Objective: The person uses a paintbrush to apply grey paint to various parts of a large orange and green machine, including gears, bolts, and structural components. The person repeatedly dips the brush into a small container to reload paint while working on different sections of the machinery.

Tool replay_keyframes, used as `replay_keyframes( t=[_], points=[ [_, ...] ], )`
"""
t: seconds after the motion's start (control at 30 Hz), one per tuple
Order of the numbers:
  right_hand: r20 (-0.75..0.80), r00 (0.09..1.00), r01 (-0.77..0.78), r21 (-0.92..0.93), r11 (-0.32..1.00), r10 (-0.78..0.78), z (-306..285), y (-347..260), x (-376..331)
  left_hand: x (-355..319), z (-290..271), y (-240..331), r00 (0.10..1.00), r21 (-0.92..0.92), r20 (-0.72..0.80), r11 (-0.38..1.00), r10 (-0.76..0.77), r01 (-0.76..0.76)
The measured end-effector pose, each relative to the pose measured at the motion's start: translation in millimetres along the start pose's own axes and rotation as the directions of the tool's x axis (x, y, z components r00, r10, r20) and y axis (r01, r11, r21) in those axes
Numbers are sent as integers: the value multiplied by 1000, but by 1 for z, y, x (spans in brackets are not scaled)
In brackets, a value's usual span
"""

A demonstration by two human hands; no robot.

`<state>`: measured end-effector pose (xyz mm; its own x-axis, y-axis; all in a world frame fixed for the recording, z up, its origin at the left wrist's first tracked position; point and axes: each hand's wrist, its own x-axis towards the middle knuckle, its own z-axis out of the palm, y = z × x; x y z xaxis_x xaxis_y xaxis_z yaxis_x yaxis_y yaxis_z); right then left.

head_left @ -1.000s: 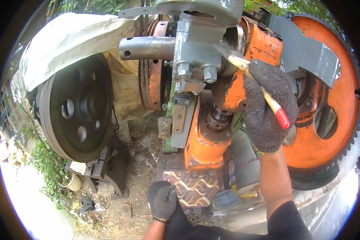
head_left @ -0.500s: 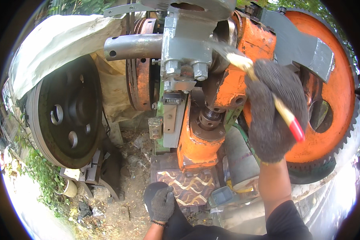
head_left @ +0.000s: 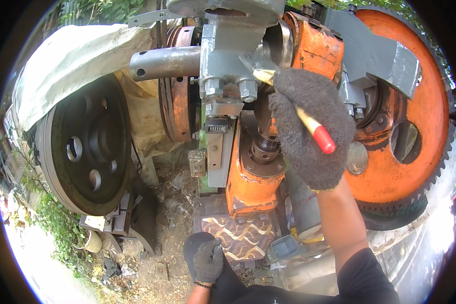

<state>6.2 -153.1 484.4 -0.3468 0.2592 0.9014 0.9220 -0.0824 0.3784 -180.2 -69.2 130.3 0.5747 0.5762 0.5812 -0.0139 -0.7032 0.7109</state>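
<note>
My right hand (head_left: 311, 124), in a dark knit glove, grips a paintbrush (head_left: 309, 121) with a pale wooden handle and red end. Its grey-wet bristles meet the right side of the grey painted housing (head_left: 233, 55) of a large machine, just above a bolt (head_left: 248, 90). Beside the glove stands the orange machine frame (head_left: 316, 53), partly hidden by my hand. My left hand (head_left: 208, 261), gloved too, rests on my knee with its fingers curled; whether anything is inside them is hidden.
A dark flywheel (head_left: 93, 147) stands at left under a pale sheet (head_left: 76, 55). At right is a big orange gear wheel (head_left: 415, 167) with toothed rim. Below are a patterned board (head_left: 238, 235), a small grey tub (head_left: 285, 247) and a grey cylinder (head_left: 304, 202). A steel shaft (head_left: 164, 62) juts leftward.
My right hand and the paintbrush have moved left, the bristles now further along the grey housing. The left hand has stayed on my knee. The view has shifted slightly.
</note>
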Motion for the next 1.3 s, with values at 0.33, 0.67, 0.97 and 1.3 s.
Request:
replay_keyframes(
  t=[0.33,0.67,0.97,1.3],
  points=[
    [-11,999,32,-18,999,-32,4,-2,-3,1,-10,-2,999,11,11,999,-30,30],
    [20,940,-340,172,925,342,-49,-48,-25,1,-10,-4,1000,24,-4,1000,-10,10],
    [324,946,-6,-34,999,16,-47,-8,7,1,-7,0,999,8,14,999,-40,40],
    [439,897,57,20,998,-60,-51,-21,3,0,-19,8,999,19,22,999,-45,45]
  ],
)
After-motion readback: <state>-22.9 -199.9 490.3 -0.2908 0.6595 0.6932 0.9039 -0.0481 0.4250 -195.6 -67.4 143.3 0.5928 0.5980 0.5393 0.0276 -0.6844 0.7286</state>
